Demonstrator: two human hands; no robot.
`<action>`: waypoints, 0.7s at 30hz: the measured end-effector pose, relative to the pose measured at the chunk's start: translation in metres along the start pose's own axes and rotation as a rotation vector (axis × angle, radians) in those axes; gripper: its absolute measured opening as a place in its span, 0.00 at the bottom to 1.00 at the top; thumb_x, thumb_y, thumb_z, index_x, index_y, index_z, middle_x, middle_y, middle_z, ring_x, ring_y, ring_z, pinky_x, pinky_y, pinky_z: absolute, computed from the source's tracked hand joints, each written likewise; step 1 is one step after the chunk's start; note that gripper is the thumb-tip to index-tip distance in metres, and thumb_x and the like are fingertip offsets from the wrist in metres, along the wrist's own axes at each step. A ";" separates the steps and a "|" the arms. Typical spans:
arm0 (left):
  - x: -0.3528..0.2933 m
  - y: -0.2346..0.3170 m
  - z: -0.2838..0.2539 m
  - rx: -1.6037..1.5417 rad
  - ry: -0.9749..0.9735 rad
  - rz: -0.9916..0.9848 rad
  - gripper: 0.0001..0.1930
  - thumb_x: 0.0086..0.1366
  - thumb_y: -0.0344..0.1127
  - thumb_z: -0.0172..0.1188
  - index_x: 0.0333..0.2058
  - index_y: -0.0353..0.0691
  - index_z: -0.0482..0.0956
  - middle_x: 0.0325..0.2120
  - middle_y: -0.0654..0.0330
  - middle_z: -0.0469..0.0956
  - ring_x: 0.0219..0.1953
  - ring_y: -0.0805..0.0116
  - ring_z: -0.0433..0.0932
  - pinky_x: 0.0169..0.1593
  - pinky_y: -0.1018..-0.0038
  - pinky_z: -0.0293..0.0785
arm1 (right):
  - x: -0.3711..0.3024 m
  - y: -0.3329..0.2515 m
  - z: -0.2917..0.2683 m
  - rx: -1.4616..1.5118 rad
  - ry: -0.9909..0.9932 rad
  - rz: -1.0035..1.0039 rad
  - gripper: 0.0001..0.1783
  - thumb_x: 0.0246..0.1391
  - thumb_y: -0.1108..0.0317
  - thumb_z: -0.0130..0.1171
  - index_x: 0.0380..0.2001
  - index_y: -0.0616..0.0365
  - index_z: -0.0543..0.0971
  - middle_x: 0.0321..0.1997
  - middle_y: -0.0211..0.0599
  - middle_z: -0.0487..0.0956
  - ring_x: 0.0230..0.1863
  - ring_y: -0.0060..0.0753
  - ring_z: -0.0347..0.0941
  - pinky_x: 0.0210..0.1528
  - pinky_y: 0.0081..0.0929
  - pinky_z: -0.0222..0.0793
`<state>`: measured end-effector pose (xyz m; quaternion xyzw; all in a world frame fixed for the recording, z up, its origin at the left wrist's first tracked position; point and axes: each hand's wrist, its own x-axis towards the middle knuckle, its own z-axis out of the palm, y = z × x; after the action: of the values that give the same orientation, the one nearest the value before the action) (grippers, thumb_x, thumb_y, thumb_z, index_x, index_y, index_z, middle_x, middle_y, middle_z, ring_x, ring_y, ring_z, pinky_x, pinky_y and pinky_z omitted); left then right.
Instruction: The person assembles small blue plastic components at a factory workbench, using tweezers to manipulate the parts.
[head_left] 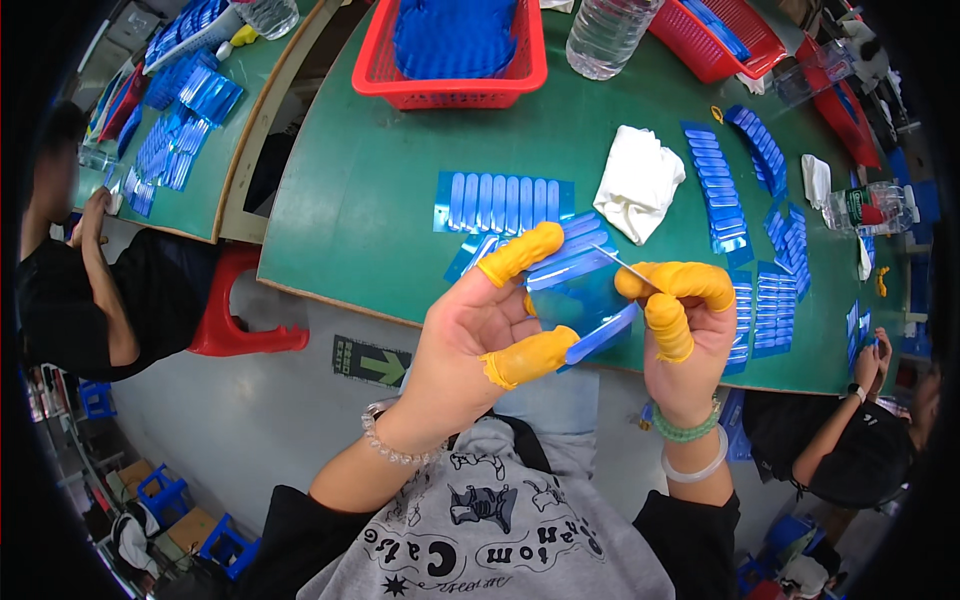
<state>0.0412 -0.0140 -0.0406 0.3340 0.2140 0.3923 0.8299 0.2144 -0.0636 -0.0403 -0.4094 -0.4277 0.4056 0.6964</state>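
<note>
My left hand [465, 335], with yellow finger cots on thumb and fingertip, grips the edge of a translucent blue film sheet [578, 303] carrying glossy rounded strips. My right hand [690, 330], also in yellow finger cots, pinches a thin pale strip [618, 262] seen edge-on, just over the sheet's right side. Its exact kind is too small to tell. Part of the sheet lies hidden behind my left fingers. Just beyond my hands, a blue sheet with a row of upright strips [505, 203] rests on the green table, another partly covered sheet [470, 256] beside it.
A crumpled white cloth [640, 185] lies beyond my right hand. Rows of blue strips [716, 190] sit to its right. At the back stand a red basket [450, 98] and a clear bottle [610, 40]. Co-workers sit left and right; a red stool [240, 310] stands left.
</note>
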 end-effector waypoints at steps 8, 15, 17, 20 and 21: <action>0.004 -0.010 0.000 0.050 0.008 0.061 0.42 0.48 0.25 0.68 0.61 0.33 0.56 0.59 0.51 0.60 0.59 0.57 0.65 0.58 0.61 0.68 | 0.005 -0.013 -0.004 -0.153 0.160 -0.124 0.11 0.53 0.76 0.59 0.39 0.61 0.72 0.44 0.44 0.74 0.37 0.29 0.74 0.36 0.22 0.71; 0.002 -0.017 0.003 0.162 -0.059 0.106 0.43 0.48 0.20 0.69 0.61 0.34 0.55 0.58 0.55 0.60 0.58 0.63 0.64 0.56 0.66 0.68 | 0.014 -0.018 0.014 -0.116 0.249 -0.082 0.08 0.56 0.76 0.54 0.40 0.63 0.70 0.44 0.43 0.73 0.32 0.24 0.73 0.22 0.18 0.69; 0.002 -0.019 0.003 0.201 -0.077 0.115 0.43 0.48 0.20 0.69 0.61 0.33 0.55 0.59 0.55 0.60 0.58 0.64 0.64 0.56 0.67 0.68 | 0.013 -0.019 0.012 -0.105 0.239 -0.041 0.09 0.57 0.76 0.54 0.41 0.63 0.69 0.43 0.42 0.73 0.32 0.24 0.73 0.20 0.18 0.68; 0.002 -0.021 0.003 0.304 -0.102 0.171 0.43 0.48 0.21 0.69 0.61 0.32 0.55 0.58 0.56 0.60 0.58 0.65 0.64 0.55 0.67 0.68 | 0.013 -0.018 0.017 -0.158 0.261 -0.020 0.10 0.57 0.76 0.53 0.42 0.62 0.67 0.42 0.40 0.72 0.31 0.22 0.72 0.18 0.16 0.66; 0.002 -0.020 0.004 0.327 -0.102 0.177 0.43 0.48 0.21 0.69 0.61 0.32 0.55 0.58 0.56 0.60 0.57 0.66 0.64 0.55 0.68 0.68 | 0.013 -0.019 0.018 -0.223 0.291 -0.042 0.10 0.58 0.76 0.53 0.42 0.62 0.67 0.42 0.39 0.72 0.29 0.20 0.71 0.17 0.15 0.64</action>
<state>0.0552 -0.0234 -0.0528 0.5012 0.2025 0.4064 0.7366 0.2052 -0.0542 -0.0145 -0.5293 -0.3733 0.2777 0.7095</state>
